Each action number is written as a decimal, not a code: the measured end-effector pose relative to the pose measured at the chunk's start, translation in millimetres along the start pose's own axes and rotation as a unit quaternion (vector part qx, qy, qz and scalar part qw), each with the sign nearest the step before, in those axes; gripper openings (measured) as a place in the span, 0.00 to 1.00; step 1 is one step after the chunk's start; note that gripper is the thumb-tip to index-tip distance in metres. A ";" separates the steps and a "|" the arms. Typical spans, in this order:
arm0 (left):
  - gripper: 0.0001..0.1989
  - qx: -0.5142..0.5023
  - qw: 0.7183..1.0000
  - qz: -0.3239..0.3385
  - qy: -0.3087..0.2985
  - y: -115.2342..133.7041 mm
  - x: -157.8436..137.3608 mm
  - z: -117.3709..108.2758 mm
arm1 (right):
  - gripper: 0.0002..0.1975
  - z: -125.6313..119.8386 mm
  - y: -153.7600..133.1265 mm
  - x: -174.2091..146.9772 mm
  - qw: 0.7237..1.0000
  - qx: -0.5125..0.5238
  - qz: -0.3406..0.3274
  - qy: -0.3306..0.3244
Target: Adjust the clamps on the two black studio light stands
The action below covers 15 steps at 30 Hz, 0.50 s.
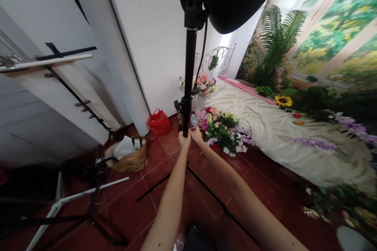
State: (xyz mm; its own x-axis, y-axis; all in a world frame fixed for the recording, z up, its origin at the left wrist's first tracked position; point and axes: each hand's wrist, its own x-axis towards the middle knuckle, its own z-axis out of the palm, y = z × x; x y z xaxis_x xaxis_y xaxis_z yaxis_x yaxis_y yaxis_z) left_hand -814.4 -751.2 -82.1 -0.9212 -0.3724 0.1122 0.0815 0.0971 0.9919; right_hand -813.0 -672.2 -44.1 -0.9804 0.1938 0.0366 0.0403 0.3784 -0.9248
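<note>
A black light stand [191, 59] rises upright in front of me, with a large black lamp reflector [238, 0] on top. My left hand [184, 140] is closed around the stand's pole, below its clamp collar [186, 104]. Just to the right, my right hand [196, 135] has its fingers pinched together at the pole's side. Whatever is between those fingertips is too small to make out. A thin black cable [204, 51] hangs from the lamp head beside the pole. The stand's legs [206, 188] spread over the tiled floor below my forearms.
Artificial flowers [225, 131] lie right of the pole, beside a bed with a cream cover [250, 115]. A red plastic bag [159, 122] and a woven basket [131, 157] sit on the floor to the left. More stand legs [88, 215] cross the lower left.
</note>
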 end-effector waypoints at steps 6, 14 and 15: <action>0.17 0.004 1.000 0.013 -0.007 -8.1 3.1 2.0 | 0.12 1.1 19.1 -4.9 0.993 0.093 -0.070 -0.032; 0.18 -0.006 1.000 0.015 -0.015 -7.1 2.5 2.4 | 0.17 6.0 26.9 -8.5 0.991 0.091 -0.097 0.006; 0.18 -0.010 1.000 0.013 -0.017 -4.9 1.9 1.8 | 0.19 7.1 26.1 -8.4 0.991 0.102 -0.088 0.008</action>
State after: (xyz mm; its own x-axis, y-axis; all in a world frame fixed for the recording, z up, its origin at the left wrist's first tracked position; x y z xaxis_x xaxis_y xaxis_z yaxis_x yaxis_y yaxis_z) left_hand -817.2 -750.6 -86.9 -0.9309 -0.3392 0.1355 0.1119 0.0882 0.9898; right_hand -805.1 -670.4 -71.2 -0.9653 0.1564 0.2092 -0.1729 0.2177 -0.9606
